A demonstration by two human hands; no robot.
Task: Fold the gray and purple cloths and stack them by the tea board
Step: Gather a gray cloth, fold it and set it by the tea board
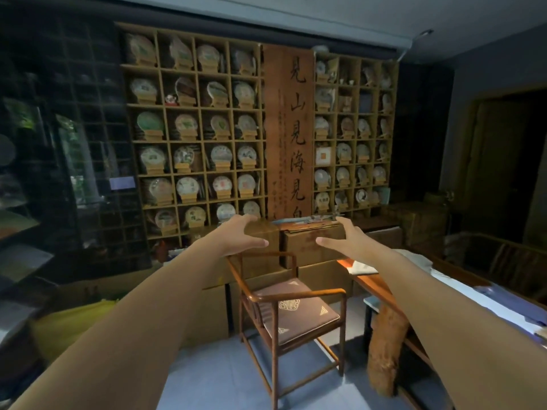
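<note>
Both my arms stretch straight out in front of me at chest height. My left hand [239, 235] is spread with relaxed fingers and holds nothing. My right hand [343, 241] mirrors it, palm turned inward, also empty. A pale grey cloth [362, 266] lies crumpled on the near end of the wooden table [376, 284] at the right, below and beyond my right hand. No purple cloth or tea board is clearly seen; the table's right part is blurred and pale.
A wooden armchair [291, 303] with a brown cushion stands directly ahead on the grey floor. Stacked cardboard boxes [310, 244] sit behind it. A tall shelf wall of tea cakes [201, 137] fills the back. Dark shelving lines the left side.
</note>
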